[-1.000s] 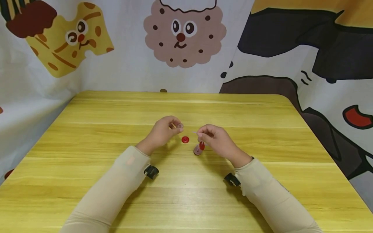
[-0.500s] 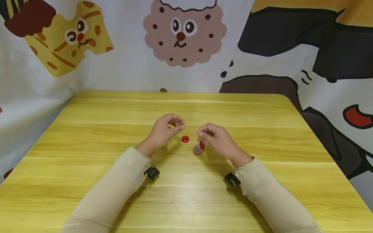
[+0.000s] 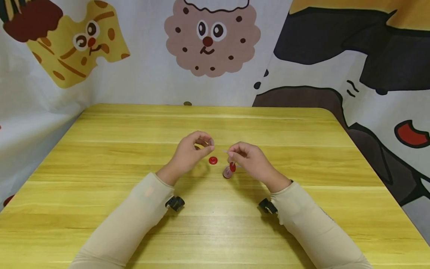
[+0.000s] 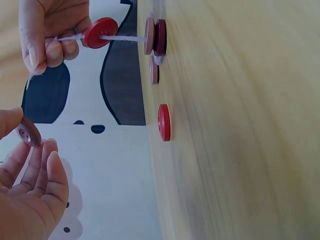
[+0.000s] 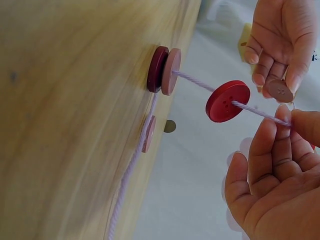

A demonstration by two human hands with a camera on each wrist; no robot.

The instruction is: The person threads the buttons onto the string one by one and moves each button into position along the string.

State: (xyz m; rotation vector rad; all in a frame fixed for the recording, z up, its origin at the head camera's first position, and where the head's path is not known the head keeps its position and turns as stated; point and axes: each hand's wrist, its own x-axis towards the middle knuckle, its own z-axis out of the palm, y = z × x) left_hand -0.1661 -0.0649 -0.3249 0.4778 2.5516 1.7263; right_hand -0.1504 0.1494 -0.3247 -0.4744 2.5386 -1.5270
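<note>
My left hand (image 3: pixel 189 153) pinches a brownish-pink button (image 4: pixel 28 131) at its edge between thumb and fingertips, above the table. My right hand (image 3: pixel 250 158) pinches a lilac yarn (image 5: pixel 260 114), whose short free end sticks out past the fingertips toward the left hand. A red button (image 5: pixel 228 101) hangs threaded on the yarn just below the right fingers. Lower on the same strand, a pink button (image 5: pixel 172 71) and a dark red button (image 5: pixel 158 69) sit face to face at the tabletop. A loose red button (image 3: pixel 213 160) lies on the table between the hands.
Another pink button (image 5: pixel 149 134) shows low at the table beside the yarn's tail. The wooden table (image 3: pixel 215 231) spans the space below the hands. A cartoon-printed cloth (image 3: pixel 141 74) hangs behind its far edge. Black wrist cameras sit at both cuffs.
My left hand, with the brownish-pink button, has shifted slightly right, closer to the yarn's end. The right hand has stayed nearly still, with the yarn in its fingers.
</note>
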